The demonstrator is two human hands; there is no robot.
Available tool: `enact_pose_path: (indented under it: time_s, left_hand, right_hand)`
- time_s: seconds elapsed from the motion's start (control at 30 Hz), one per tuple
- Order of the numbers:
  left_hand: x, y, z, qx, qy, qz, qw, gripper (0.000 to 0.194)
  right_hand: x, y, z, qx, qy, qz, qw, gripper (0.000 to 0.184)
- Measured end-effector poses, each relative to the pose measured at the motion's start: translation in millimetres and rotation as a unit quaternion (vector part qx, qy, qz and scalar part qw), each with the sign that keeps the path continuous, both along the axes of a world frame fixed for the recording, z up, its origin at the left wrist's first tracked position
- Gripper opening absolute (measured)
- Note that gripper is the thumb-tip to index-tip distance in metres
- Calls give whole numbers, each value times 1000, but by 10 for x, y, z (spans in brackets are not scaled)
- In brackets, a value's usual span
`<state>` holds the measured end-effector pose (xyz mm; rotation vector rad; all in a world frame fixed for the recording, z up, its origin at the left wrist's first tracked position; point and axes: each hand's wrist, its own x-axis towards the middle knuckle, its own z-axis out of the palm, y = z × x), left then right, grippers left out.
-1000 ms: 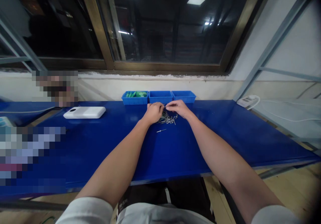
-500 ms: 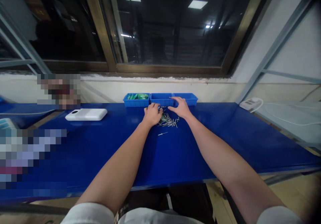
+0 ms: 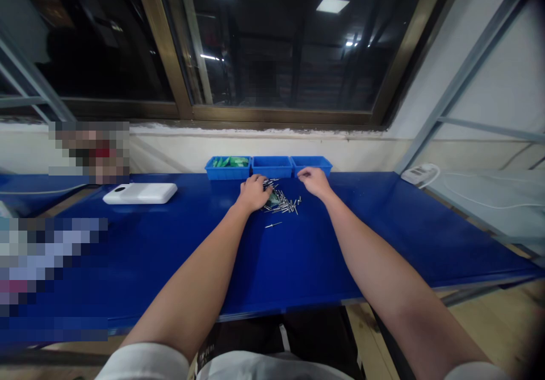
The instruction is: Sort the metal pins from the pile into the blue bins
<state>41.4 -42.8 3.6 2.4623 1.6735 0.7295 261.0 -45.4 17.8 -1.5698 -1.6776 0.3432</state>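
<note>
1. Left hand [image 3: 254, 192]: I see it curled on the near-left edge of the pile of small metal pins [image 3: 283, 201], fingers closed, possibly pinching some; contents hidden.
2. Right hand [image 3: 314, 180]: fingers loosely apart, empty, hovering just right of the pile, below the rightmost blue bin [image 3: 311, 165].
3. Stray pin [image 3: 273, 225]: lies alone on the blue table [image 3: 298, 255], nearer me.

Dim, cool ceiling light mirrors in the dark window [image 3: 272, 45]; edges bend fisheye-wise, corners darken, pixelated patches left.
</note>
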Motion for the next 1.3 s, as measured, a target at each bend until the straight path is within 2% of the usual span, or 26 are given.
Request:
enact_pose_path:
  time_s: [0.07, 0.2, 0.27, 0.33, 0.43, 0.57, 0.7, 0.9, 1.07, 1.17, 1.3]
  left_hand:
    - [-10, 13, -3, -3, 3, 0, 1000, 44]
    - [-15, 15, -6, -5, 14, -2, 1000, 46]
    - [-13, 9, -5, -2, 18, -3, 1000, 46]
    - [-12, 4, -4, -2, 19, -2, 1000, 46]
    - [-10, 0, -4, -5, 23, -3, 1000, 44]
    - [-6, 5, -15, -5, 32, 2, 999, 43]
    - [-2, 11, -32, -3, 37, -1, 999, 43]
    - [7, -4, -20, 9, 16, -18, 1000, 39]
    - [34, -71, 61, 56, -22, -85, 995, 31]
    - [53, -104, 101, 76, -35, -137, 987, 29]
    - [66, -115, 127, 99, -51, -192, 975, 24]
  right_hand:
    - [33, -52, 81, -70, -30, 26, 997, 18]
    - [46, -148, 232, -193, -105, 94, 971, 12]
    - [34, -176, 262, -245, -136, 88, 956, 15]
    - [16, -184, 256, -294, -157, 63, 941, 28]
    - [-26, -163, 213, -329, -159, 33, 930, 31]
    - [-135, -128, 186, -324, -178, 38, 928, 23]
    - [-275, -154, 204, -264, -227, 78, 934, 20]
    - [-326, -189, 142, -198, -213, 123, 949, 19]
    - [-276, -126, 66, -60, -114, 148, 981, 14]
    - [-297, -122, 67, -66, -3, 190, 980, 13]
    - [-362, -175, 103, -108, 131, 216, 961, 16]
